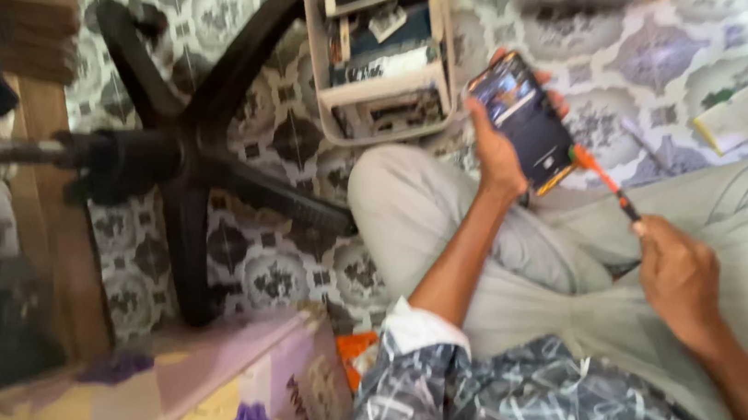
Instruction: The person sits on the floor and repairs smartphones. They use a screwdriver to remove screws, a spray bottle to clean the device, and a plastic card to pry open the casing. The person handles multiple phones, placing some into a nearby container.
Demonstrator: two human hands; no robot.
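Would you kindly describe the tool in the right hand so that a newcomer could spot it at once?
Start at the person's pale trousers. Above the knee, the left hand holds a dark phone. The tool runs from the phone's lower corner to the right hand: a thin screwdriver-like stick, orange towards the phone, unlike anything nearby.

— What's in my left hand [494, 153]?
— A dark smartphone [524, 122], tilted, its glossy face up, held above my knee.
— And my right hand [677, 274]?
— A slim orange-and-black screwdriver [604, 180], its orange tip touching the phone's lower corner.
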